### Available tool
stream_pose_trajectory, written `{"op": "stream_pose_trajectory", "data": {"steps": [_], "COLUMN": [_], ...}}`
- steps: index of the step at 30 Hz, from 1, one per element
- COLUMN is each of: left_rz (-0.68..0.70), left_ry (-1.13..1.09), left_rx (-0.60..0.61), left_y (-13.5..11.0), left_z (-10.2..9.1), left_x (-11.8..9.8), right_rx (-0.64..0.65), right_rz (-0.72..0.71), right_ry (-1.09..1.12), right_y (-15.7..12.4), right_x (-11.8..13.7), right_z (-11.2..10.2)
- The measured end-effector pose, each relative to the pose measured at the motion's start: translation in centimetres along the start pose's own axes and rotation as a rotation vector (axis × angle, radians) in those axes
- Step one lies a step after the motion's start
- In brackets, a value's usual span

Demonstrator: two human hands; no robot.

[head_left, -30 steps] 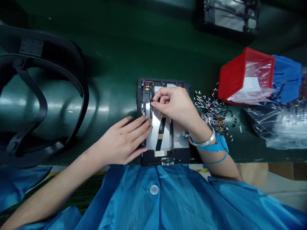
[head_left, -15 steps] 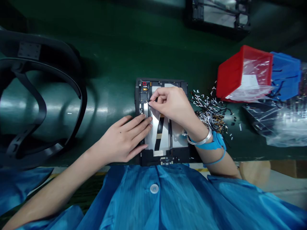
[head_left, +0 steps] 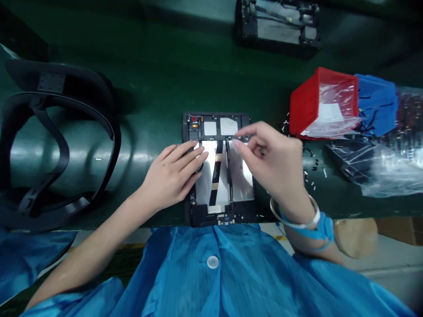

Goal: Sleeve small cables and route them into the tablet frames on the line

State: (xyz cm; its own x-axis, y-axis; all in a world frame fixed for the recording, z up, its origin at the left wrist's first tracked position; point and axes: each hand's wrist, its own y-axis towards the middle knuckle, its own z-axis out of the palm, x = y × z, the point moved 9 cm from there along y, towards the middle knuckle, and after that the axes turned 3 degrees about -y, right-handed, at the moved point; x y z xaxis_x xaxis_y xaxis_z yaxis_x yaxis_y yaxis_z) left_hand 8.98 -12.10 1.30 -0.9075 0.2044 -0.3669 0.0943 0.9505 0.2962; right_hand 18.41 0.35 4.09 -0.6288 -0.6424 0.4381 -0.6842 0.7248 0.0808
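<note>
An opened tablet [head_left: 220,172] lies on the bench in front of me, with silvery battery panels, a black flat ribbon cable [head_left: 216,174] and small boards showing in a black frame. My left hand [head_left: 175,174] lies flat on its left side, fingers stretched out, covering part of the left edge. Over the tablet's upper right part is my right hand [head_left: 269,156], thumb and forefinger brought together in a pinch. Its fingertips are slightly blurred, and anything between them is too small to name. A bangle and a blue wrist strap [head_left: 322,231] circle the right wrist.
A red bin [head_left: 306,103] and a blue bin [head_left: 380,105] stand at the right, beside clear plastic bags [head_left: 390,167]. Small loose parts [head_left: 310,174] lie near my right hand. A black headband-like frame [head_left: 115,145] sits left. Another opened device [head_left: 277,28] is at the back.
My right hand has moved right across the tablet, away from its upper left part, uncovering the upper panels. My left hand stays on the left side. The view has shifted slightly.
</note>
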Motion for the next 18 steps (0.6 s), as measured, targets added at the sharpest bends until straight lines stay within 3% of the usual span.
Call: {"op": "stream_pose_trajectory", "data": {"steps": [4, 8, 10, 13, 16, 18], "left_rz": [-0.32, -0.528, -0.595, -0.774, -0.953, -0.967], "left_ry": [-0.095, -0.116, -0.237, -0.551, -0.832, -0.84], "left_rx": [-0.198, -0.19, -0.169, -0.212, -0.345, -0.427], "left_y": [-3.6, -7.5, -8.6, -9.7, -9.6, -7.9], "left_z": [-1.2, 0.7, 1.6, 1.8, 0.7, -0.8], "left_x": [0.4, -1.6, -2.3, -1.4, 0.7, 2.3], "right_rx": [-0.068, 0.1, 0.18, 0.235, 0.225, 0.161], "right_rz": [0.09, 0.142, 0.17, 0.192, 0.168, 0.137], "right_ry": [-0.259, -0.322, -0.225, 0.013, 0.308, 0.495], "right_y": [-5.5, -9.1, -9.5, -8.9, -8.1, -7.9], "right_x": [-3.5, -5.3, -5.3, -4.5, -3.6, -3.4], "right_z": [-1.2, 1.8, 3.0, 3.6, 3.2, 2.4]}}
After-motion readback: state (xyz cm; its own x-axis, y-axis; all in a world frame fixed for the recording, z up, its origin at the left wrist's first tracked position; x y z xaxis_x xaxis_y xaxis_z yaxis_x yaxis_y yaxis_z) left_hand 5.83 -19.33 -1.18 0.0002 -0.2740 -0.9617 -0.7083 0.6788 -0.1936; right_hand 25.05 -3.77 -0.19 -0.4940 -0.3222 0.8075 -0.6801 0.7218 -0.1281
